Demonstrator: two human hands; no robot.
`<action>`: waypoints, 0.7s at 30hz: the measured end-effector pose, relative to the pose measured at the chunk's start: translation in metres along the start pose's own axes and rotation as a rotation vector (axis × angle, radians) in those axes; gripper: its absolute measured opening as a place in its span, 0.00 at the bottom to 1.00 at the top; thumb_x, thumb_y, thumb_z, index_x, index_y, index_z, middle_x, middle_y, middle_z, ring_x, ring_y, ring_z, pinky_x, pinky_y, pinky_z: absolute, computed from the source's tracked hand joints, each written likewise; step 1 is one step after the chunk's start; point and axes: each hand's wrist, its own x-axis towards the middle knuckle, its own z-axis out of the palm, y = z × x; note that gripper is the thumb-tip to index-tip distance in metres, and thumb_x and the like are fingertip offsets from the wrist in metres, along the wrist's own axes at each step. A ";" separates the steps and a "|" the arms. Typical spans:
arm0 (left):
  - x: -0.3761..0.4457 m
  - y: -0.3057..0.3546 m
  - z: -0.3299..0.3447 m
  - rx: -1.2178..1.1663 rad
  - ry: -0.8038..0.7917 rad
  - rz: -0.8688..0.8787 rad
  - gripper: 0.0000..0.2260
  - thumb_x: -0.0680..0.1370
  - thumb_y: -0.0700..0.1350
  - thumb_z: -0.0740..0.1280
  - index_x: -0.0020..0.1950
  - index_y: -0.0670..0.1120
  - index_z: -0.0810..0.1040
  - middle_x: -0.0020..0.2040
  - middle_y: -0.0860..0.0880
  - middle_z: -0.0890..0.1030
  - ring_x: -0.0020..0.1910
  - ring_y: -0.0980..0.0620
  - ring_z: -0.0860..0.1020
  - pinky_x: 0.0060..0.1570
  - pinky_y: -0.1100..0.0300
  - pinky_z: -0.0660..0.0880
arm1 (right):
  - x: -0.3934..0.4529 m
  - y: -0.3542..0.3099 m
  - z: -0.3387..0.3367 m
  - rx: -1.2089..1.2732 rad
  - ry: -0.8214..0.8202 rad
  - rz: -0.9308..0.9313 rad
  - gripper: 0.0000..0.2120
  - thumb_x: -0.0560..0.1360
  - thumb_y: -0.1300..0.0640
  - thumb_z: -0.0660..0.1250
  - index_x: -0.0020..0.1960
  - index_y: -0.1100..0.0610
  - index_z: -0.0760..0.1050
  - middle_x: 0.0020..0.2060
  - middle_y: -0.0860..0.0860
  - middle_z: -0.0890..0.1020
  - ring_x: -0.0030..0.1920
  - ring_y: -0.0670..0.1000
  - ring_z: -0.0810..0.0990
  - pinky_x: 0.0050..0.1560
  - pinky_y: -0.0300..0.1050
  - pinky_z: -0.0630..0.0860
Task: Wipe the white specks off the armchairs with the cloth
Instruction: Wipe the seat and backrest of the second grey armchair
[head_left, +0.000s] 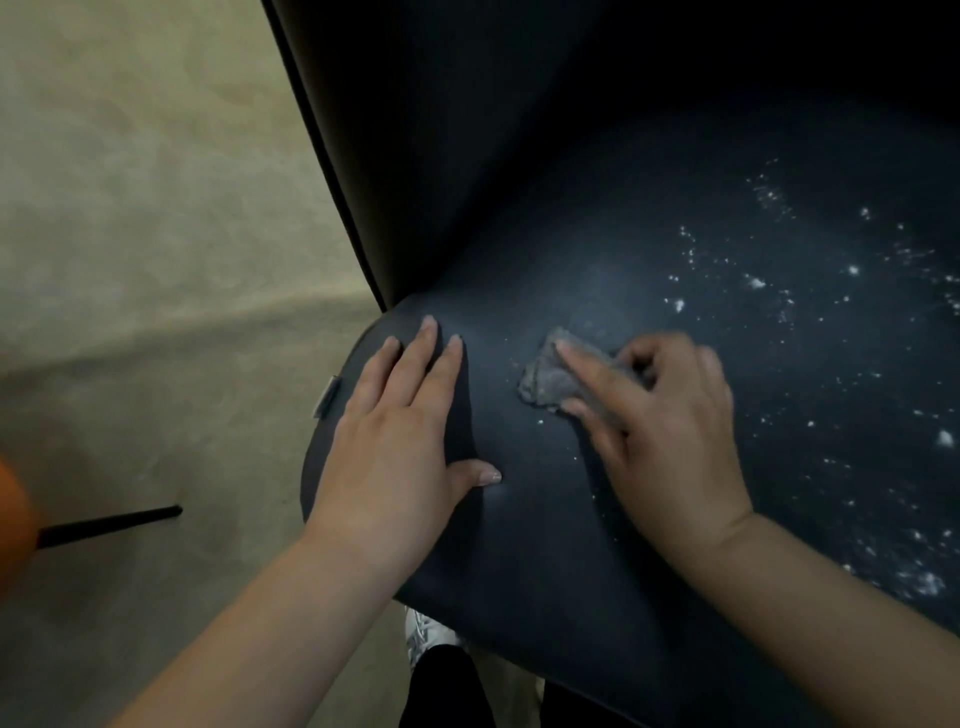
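Note:
A dark blue armchair seat (649, 249) fills the middle and right of the head view. White specks (779, 291) are scattered over its right half, and a few lie near the cloth. A small grey cloth (545, 379) lies bunched on the seat under my right hand (654, 415), which pinches it with the index finger stretched across it. My left hand (400, 431) rests flat on the seat's left edge, fingers straight and spread, holding nothing.
The chair's dark backrest (415, 130) rises at the top. Beige floor (130, 234) lies to the left, with a thin black chair leg (111, 525) and an orange shape (13, 525) at the left edge. A white shoe (423, 636) shows below the seat.

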 end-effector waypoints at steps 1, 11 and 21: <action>-0.001 -0.001 0.000 -0.006 0.002 0.004 0.47 0.70 0.62 0.69 0.78 0.57 0.40 0.77 0.60 0.37 0.76 0.56 0.38 0.71 0.59 0.41 | 0.011 0.002 0.002 -0.009 0.024 0.021 0.18 0.74 0.50 0.65 0.64 0.48 0.78 0.47 0.57 0.73 0.44 0.57 0.68 0.44 0.55 0.72; -0.008 -0.009 0.007 -0.072 0.037 0.014 0.46 0.68 0.61 0.71 0.79 0.53 0.49 0.78 0.59 0.45 0.76 0.57 0.43 0.69 0.64 0.45 | -0.006 -0.010 0.008 -0.037 -0.031 -0.104 0.18 0.74 0.48 0.63 0.64 0.45 0.77 0.49 0.53 0.71 0.45 0.55 0.66 0.44 0.49 0.64; -0.018 0.003 0.012 -0.056 0.059 0.011 0.39 0.74 0.55 0.69 0.79 0.48 0.54 0.79 0.55 0.49 0.76 0.53 0.47 0.73 0.56 0.52 | 0.016 -0.026 0.020 -0.056 -0.001 -0.036 0.18 0.74 0.48 0.64 0.64 0.43 0.76 0.49 0.54 0.72 0.47 0.56 0.68 0.46 0.48 0.60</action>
